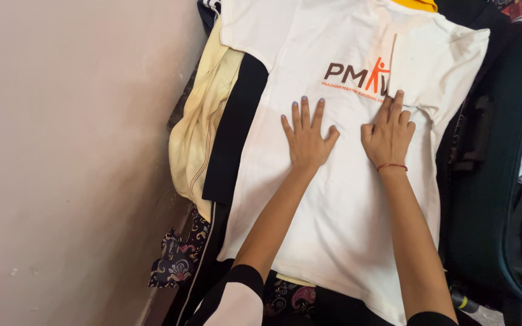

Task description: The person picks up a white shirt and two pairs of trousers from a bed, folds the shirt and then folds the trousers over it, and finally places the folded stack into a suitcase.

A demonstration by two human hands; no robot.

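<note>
Along the left side of the frame runs a bare pinkish wall (61,163). Just right of it, a pale yellow garment (197,133) and a black one (237,127) lie under the edge of the white T-shirt (333,241), which fills the middle of the frame from top to bottom, printed side up.

My left hand (307,137) lies flat at the shirt's centre, fingers (318,111) spread wide and pressing down on the cloth, gripping nothing. My right hand (389,134) sits just beside it, palm down, fingers closer together, their tips at the edge of the flap already folded in from the upper right. At far right lies a dark open suitcase (490,199).

I judge I'm smoothing and pinning the shirt mid-fold. The next move needs one palm holding the cloth while the other side comes across evenly.
</note>
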